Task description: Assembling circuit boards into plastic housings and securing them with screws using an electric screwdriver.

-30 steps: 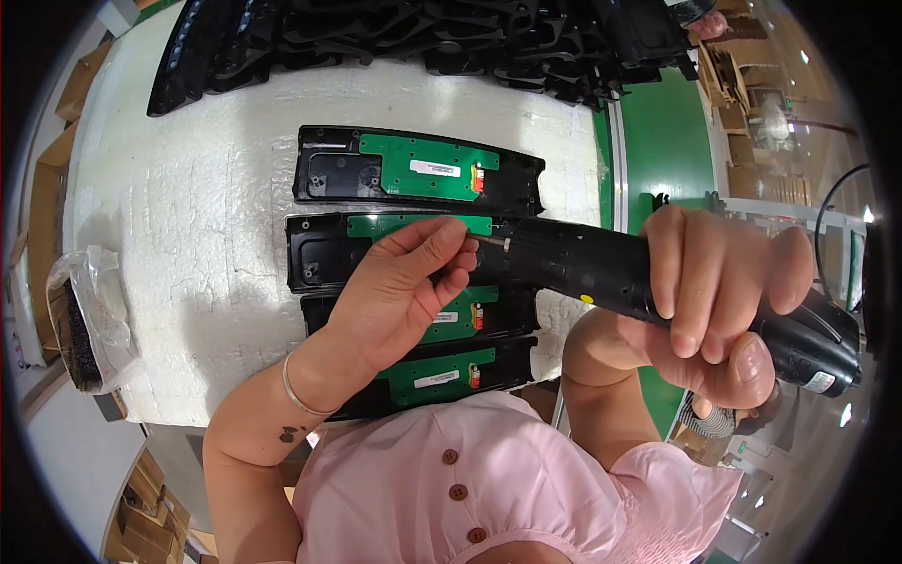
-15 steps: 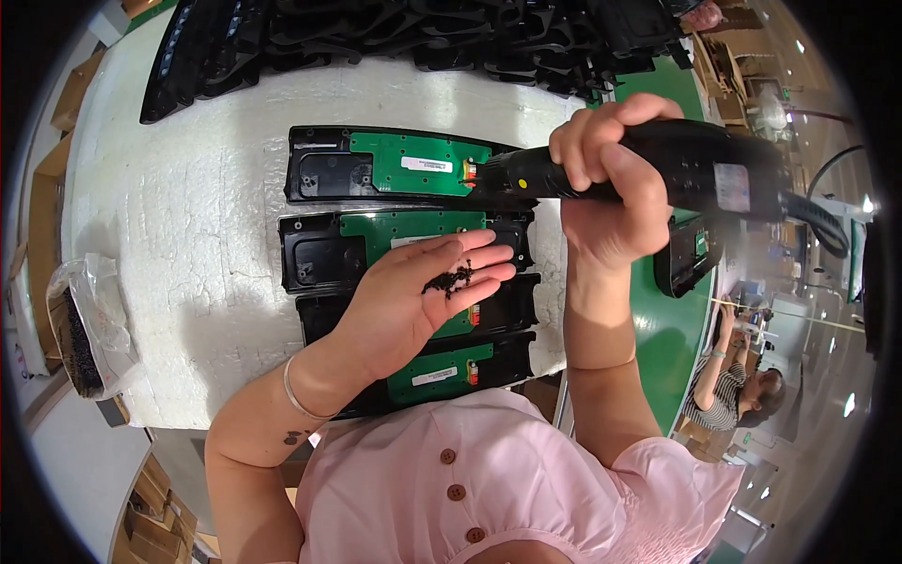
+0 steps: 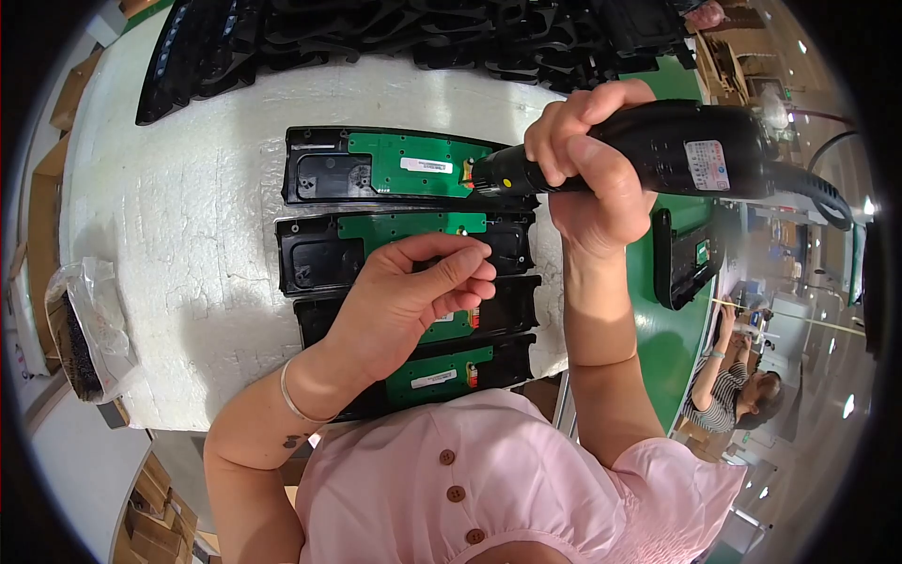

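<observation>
My right hand [image 3: 606, 193] is wrapped round a black electric screwdriver [image 3: 672, 141], held nearly level. Its tip end is over the right part of the farthest black plastic housing [image 3: 329, 176], beside a green circuit board [image 3: 390, 155] with a white label; whether the tip touches cannot be made out. My left hand [image 3: 390, 301] is closed over the small black screws, thumb against the index finger, and the curled fingers hide most of them. That hand hovers above the second housing [image 3: 305, 256] and partly covers it and the third housing [image 3: 318, 320].
A nearest housing with a green board [image 3: 413, 381] lies by my body. Black plastic parts [image 3: 376, 33] are piled at the far edge of the white foam surface [image 3: 197, 226]. A plastic bag [image 3: 99, 329] of small dark pieces stands left. Another person [image 3: 733, 385] sits at right.
My left hand has closed its fingers over the screws that lay on its open palm. My right hand has shifted slightly left with the screwdriver.
</observation>
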`<state>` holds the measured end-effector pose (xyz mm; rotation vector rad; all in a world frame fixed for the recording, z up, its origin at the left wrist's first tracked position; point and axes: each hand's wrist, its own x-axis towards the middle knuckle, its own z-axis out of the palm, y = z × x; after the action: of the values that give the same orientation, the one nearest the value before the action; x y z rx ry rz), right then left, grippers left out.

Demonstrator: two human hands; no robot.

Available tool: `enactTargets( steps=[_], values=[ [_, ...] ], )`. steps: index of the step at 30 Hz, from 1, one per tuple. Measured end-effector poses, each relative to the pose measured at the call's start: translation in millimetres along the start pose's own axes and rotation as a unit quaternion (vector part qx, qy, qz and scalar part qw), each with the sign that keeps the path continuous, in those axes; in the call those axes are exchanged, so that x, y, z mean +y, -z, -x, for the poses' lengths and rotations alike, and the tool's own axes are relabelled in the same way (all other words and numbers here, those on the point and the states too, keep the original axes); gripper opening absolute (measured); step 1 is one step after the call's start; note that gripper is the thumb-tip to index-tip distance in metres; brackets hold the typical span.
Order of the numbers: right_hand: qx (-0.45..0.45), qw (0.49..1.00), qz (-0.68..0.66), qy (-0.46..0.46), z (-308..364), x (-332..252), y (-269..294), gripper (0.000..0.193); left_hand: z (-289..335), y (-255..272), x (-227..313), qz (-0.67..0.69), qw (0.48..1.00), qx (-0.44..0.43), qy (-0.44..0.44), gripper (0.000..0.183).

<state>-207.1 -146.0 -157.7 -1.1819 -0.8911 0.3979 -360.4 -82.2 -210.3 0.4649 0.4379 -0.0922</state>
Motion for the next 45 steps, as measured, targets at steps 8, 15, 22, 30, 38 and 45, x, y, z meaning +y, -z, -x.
enactTargets(
  steps=[8, 15, 22, 30, 38, 45],
  values=[
    [-0.009, 0.999, 0.043, -0.014, 1, -1, -6, 0.022, -2, 5, -2, 0.081, 0.997, 0.0, -0.017, 0.015],
    [-0.185, 0.968, -0.131, 0.107, 3, -66, 0, 0.024, -5, 11, -4, 0.176, 0.984, 0.008, -0.024, 0.013],
    [-0.1, 0.985, -0.11, 0.093, 22, -75, -12, 0.023, -4, 13, -6, 0.185, 0.982, -0.028, -0.022, 0.014],
    [-0.147, 0.978, -0.109, 0.104, 15, -61, -5, 0.024, -1, 1, -3, 0.178, 0.981, -0.077, 0.004, 0.036],
    [0.097, 0.992, -0.024, 0.076, -20, 1, 29, 0.02, -2, -4, 1, 0.087, 0.995, -0.044, 0.017, 0.037],
    [0.119, 0.991, -0.032, 0.055, -23, 8, 31, 0.016, -1, 3, -2, 0.067, 0.997, -0.044, 0.018, 0.022]
  ],
)
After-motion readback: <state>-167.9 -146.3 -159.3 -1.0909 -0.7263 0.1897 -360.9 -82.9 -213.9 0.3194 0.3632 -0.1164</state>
